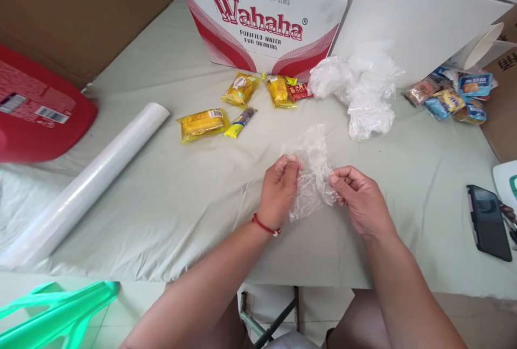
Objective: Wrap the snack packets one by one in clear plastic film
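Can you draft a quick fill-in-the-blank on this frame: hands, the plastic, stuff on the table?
1. Both the left hand and the right hand pinch a crumpled piece of clear ____.
2. The left wrist wears a thin ____ bracelet.
3. The roll of film lies on the person's ____ side.
4. The box reads ____.

Missing words: plastic wrap; red; left; Wahaha

Bare cloth open left of hands, up to roll. Ahead: snack packs, crumpled film heap, boxes block. Right: phone near edge.
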`<state>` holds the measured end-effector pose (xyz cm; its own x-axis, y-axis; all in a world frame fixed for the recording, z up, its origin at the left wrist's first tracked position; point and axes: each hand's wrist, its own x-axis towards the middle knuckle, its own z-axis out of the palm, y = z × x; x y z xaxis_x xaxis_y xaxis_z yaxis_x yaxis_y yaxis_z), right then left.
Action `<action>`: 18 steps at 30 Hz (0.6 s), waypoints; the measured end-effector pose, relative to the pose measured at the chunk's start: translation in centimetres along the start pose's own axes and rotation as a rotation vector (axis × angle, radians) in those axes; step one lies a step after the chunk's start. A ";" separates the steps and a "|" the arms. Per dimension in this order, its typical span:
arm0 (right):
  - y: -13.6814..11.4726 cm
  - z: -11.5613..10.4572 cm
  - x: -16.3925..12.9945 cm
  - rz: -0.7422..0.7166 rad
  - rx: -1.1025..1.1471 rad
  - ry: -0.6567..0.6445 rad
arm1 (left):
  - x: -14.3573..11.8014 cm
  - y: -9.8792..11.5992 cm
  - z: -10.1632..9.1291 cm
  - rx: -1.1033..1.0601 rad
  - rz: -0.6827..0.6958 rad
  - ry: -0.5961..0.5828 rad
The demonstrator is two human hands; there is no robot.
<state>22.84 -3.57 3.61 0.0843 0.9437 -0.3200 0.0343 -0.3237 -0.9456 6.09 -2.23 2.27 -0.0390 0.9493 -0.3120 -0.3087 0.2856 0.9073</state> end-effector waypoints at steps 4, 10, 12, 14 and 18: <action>-0.9 -1.4 0.6 0.009 0.149 0.060 | 0.7 1.0 -0.6 -0.004 -0.089 0.111; -1.7 -4.3 1.1 -0.032 0.105 0.180 | 1.4 2.5 -1.9 0.051 -0.147 0.122; -1.4 -5.7 1.3 -0.046 -0.003 0.219 | 1.7 3.0 -2.5 0.097 -0.164 0.110; -1.0 -7.2 1.6 -0.052 -0.173 0.237 | 2.0 3.4 -3.1 0.157 -0.174 0.099; -0.4 -9.5 2.1 -0.058 -0.541 0.178 | 2.5 3.2 -4.2 0.327 -0.170 0.053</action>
<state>32.46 -2.09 3.85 0.2316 0.9500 -0.2093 0.5452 -0.3049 -0.7809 0.96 0.52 3.20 -0.0651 0.8789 -0.4726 0.0042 0.4738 0.8806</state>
